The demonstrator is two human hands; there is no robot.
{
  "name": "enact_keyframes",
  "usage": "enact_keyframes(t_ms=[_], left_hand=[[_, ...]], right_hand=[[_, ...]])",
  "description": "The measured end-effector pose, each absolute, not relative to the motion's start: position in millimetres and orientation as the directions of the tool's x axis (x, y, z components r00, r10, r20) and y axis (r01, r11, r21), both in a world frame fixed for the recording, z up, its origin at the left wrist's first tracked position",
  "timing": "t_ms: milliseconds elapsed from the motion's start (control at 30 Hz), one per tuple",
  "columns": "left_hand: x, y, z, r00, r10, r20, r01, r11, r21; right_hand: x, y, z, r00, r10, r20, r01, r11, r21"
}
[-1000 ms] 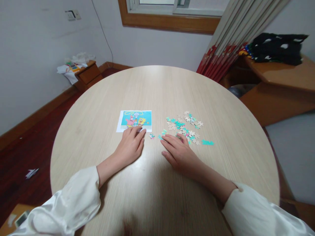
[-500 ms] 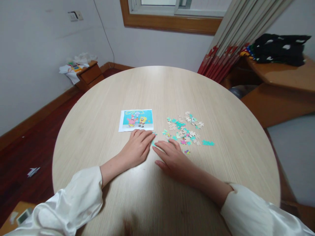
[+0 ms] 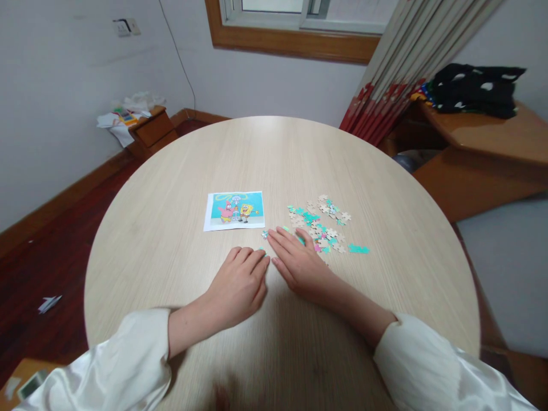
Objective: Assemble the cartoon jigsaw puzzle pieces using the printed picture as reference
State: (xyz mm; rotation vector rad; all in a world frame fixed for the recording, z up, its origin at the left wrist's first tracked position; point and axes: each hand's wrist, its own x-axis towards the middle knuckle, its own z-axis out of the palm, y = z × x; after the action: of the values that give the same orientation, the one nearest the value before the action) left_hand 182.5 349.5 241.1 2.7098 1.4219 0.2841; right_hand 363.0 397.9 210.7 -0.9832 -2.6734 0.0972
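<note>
I can't make out the whole of the teal piece (image 3: 262,252) at the left hand (image 3: 240,279): a sliver shows at the fingertips and the rest is covered. That hand is palm down, fingers curled and close together; whether it grips the piece, I can't tell. The right hand (image 3: 302,262) lies palm down just beside it, fingers fairly straight and slightly parted, hiding some pieces; I can't see whether it has hold of any. A small multicoloured piece (image 3: 264,234) sits by its fingertips, too small for me to read.

The pile (image 3: 309,218) spreads on the table (image 3: 274,154) beyond and to the right of that hand: teal faces, bare beige backs, spots of pink, several overlapping. A teal strip (image 3: 359,249) lies apart at its right edge. Left of the pile, the card (image 3: 233,211) lies flat, showing a pink, a pale and a yellow cartoon figure on blue.

Both white sleeves (image 3: 423,359) run out of my view, as does the curtain (image 3: 398,63). A dark blur (image 3: 222,394) at the bottom edge I can't identify.
</note>
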Motion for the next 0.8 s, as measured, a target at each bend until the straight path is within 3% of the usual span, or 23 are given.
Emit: enact_keyframes(t_ms=[300, 800], left_hand=[[178.4, 357.0, 233.1, 0.566, 0.791, 0.234, 0.746, -0.612, 0.263], [169.5, 362.2, 234.4, 0.520, 0.799, 0.300, 0.753, -0.595, 0.281]], right_hand=[[375.5, 393.4, 211.5, -0.728, 0.618, 0.297, 0.584, 0.786, -0.202], [379.4, 391.9, 210.7, -0.712, 0.628, 0.314, 0.584, 0.778, -0.233]])
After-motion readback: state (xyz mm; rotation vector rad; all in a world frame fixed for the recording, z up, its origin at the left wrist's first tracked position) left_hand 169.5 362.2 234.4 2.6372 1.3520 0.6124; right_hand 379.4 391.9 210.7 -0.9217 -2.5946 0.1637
